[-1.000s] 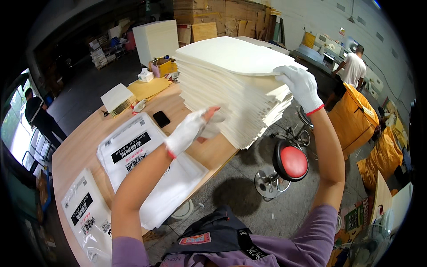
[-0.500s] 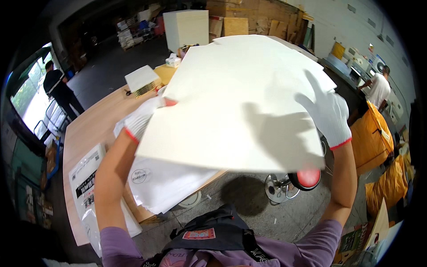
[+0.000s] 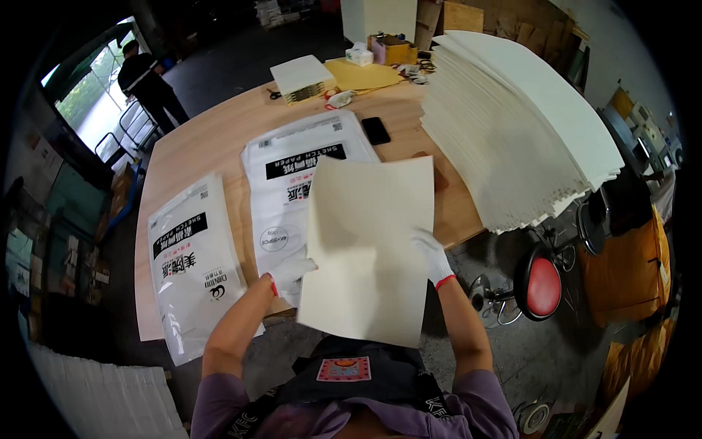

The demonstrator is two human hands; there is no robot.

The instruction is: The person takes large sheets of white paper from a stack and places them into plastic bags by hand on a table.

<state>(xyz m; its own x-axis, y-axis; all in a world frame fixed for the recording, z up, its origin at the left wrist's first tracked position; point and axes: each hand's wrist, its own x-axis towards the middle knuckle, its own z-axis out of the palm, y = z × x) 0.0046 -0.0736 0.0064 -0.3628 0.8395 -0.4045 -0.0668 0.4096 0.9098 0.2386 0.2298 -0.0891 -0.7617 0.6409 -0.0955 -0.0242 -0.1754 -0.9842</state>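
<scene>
Between my two white-gloved hands is a cream sheaf of paper (image 3: pixel 369 241), held upright and slightly curved before my apron; its number of sheets cannot be made out. My left hand (image 3: pixel 291 271) grips its left edge, with the thumb in front. My right hand (image 3: pixel 433 257) holds the right edge, some fingers hidden behind. Behind the sheaf, partly covered by it, lies a white printed plastic bag (image 3: pixel 274 194). A second bag of this kind (image 3: pixel 194 263), glossy and filled flat, lies at the table's left. A tall fanned stack of white paper (image 3: pixel 512 132) rests at the right.
On the wooden table (image 3: pixel 227 139) lie a black phone (image 3: pixel 376 131), a small white stack (image 3: pixel 301 73), yellow sheets (image 3: pixel 362 75) and a tissue box (image 3: pixel 359 55). A red stool (image 3: pixel 540 285) stands at the right, near orange sacks (image 3: pixel 629 271). Another person (image 3: pixel 150 80) stands far left.
The paper in my hands has come down and toward me from over the table, now upright and narrower in view. The large stack and the bag behind are uncovered. My view has turned right.
</scene>
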